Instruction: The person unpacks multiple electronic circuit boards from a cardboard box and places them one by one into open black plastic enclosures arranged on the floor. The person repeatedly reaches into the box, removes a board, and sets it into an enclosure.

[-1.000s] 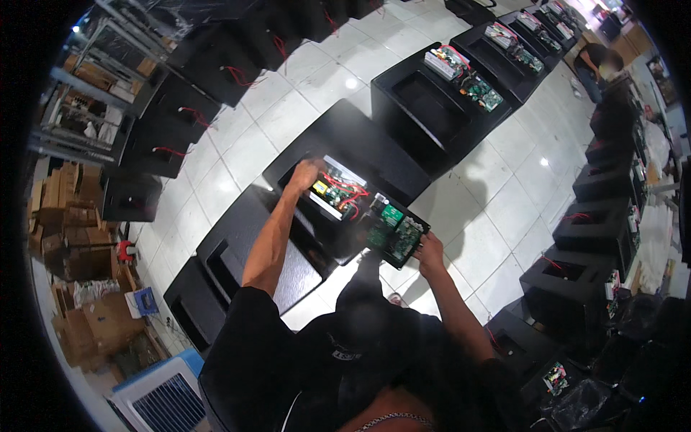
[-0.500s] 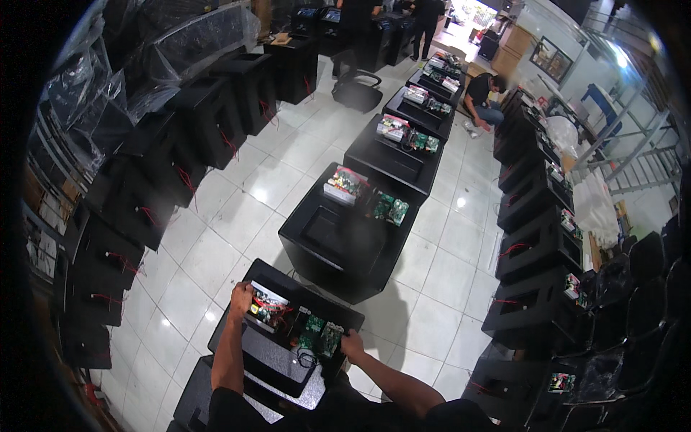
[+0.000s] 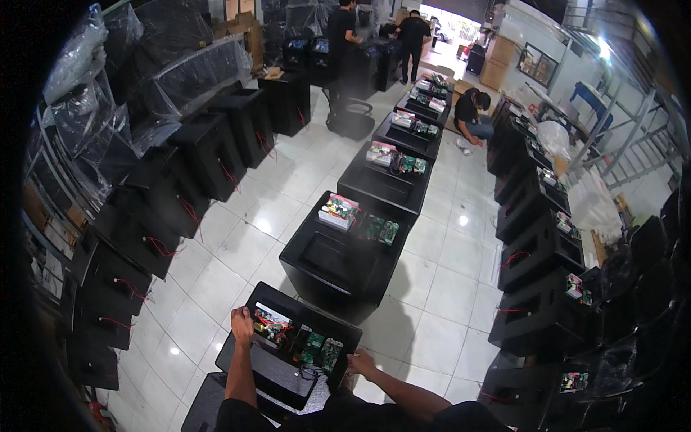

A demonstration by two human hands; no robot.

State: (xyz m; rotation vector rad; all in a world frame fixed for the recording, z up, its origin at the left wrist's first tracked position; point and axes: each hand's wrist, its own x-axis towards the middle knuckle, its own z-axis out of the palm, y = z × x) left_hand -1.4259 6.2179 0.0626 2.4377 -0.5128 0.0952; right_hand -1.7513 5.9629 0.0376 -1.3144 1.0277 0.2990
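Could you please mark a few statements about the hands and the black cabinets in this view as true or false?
1. The left hand rests on the near black cabinet's left edge. True.
2. The right hand holds a screwdriver. False: it grips the cabinet's right edge, no tool visible.
3. Green circuit boards lie on that cabinet. True.
4. The floor is carpeted. False: glossy white floor tiles.
5. A crouching person is at the far end. True.
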